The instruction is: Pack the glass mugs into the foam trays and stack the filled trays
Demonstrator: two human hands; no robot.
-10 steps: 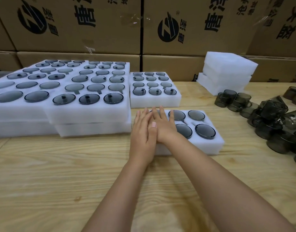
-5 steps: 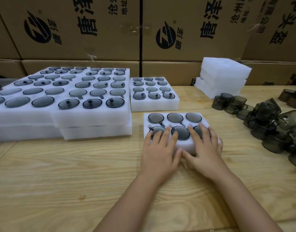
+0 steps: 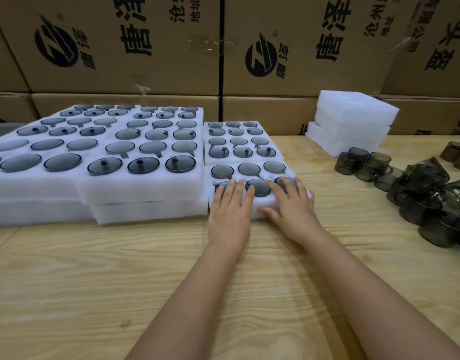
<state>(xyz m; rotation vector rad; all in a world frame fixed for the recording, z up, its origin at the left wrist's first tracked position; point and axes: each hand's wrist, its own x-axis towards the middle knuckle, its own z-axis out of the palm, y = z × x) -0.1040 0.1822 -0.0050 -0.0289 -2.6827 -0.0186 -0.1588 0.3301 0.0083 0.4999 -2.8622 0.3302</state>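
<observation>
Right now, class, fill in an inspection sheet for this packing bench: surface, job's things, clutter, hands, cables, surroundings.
Surface: wooden table, bare in front of the person.
Job's things: small foam tray under both hands, all six pockets filled with mugs; another filled tray right behind it; stacked filled trays to the left; loose mugs heaped on the right; foam blocks piled at the back right.
Clutter: nothing seen.
Hands: left hand flat on the tray's front left; right hand flat on its front right, thumb against the front wall.
Cables: nothing seen.
Surroundings: printed cardboard boxes stacked behind the table.
</observation>
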